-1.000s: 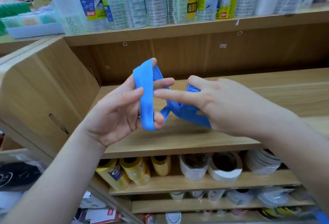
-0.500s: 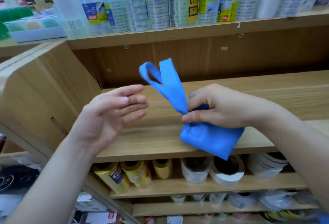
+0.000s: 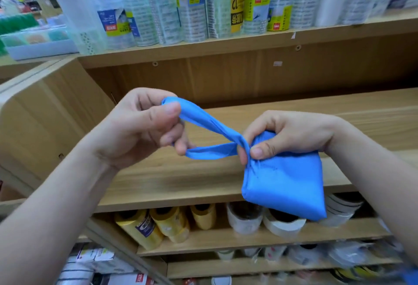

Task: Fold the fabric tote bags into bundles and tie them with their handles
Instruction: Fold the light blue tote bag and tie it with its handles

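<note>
A blue fabric tote bag (image 3: 287,185), folded into a small bundle, hangs in the air in front of the wooden shelf (image 3: 181,183). My right hand (image 3: 287,135) pinches the bundle's gathered top where the handle comes out. The blue handle (image 3: 208,135) stretches leftward as a loop, pulled taut. My left hand (image 3: 140,131) grips the loop's far end, thumb pressed on the upper strand and fingers curled inside the loop.
Packs of clear tape rolls (image 3: 192,6) line the upper shelf. Yellow tape rolls (image 3: 158,223) and white tape rolls (image 3: 262,219) fill the shelf below. A wooden side panel (image 3: 45,115) stands at the left. Boxes (image 3: 101,262) lie lower left.
My left hand, open and apart half a second ago, now grips the handle loop and pulls it leftward. The handle went from standing upright to stretched sideways. The right hand still pinches the bundle.
</note>
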Action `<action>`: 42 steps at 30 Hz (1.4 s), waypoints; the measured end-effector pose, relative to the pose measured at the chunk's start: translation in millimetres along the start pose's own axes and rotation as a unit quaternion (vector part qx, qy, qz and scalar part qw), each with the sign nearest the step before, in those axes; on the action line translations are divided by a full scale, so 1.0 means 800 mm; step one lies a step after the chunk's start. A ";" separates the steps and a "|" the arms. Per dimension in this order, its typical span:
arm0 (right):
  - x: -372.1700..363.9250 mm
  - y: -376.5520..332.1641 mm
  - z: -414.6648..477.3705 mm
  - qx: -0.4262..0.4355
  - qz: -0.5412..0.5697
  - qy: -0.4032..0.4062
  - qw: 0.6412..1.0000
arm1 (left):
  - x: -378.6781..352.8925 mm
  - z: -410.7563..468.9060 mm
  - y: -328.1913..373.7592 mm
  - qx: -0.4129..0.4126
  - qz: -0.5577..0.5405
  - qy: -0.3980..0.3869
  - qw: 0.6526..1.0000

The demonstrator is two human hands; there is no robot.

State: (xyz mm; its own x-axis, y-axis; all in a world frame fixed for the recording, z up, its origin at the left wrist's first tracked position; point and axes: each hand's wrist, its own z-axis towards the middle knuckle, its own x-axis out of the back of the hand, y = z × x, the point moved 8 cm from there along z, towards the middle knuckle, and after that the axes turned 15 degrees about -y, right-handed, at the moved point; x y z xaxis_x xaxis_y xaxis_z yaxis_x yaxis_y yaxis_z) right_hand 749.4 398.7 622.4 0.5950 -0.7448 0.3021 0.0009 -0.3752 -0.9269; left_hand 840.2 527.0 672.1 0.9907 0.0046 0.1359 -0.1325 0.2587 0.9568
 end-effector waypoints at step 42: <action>0.009 0.010 -0.011 0.080 0.044 0.077 0.993 | -0.017 0.016 0.007 0.021 0.139 0.057 0.988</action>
State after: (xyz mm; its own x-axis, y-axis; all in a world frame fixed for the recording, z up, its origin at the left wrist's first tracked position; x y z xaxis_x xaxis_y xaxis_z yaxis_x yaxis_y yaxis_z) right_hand 746.9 385.4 619.3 0.4684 -0.8508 0.2383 0.0895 -0.2227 -0.9708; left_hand 825.5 516.0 678.6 0.9123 0.1799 0.3678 -0.3993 0.1921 0.8965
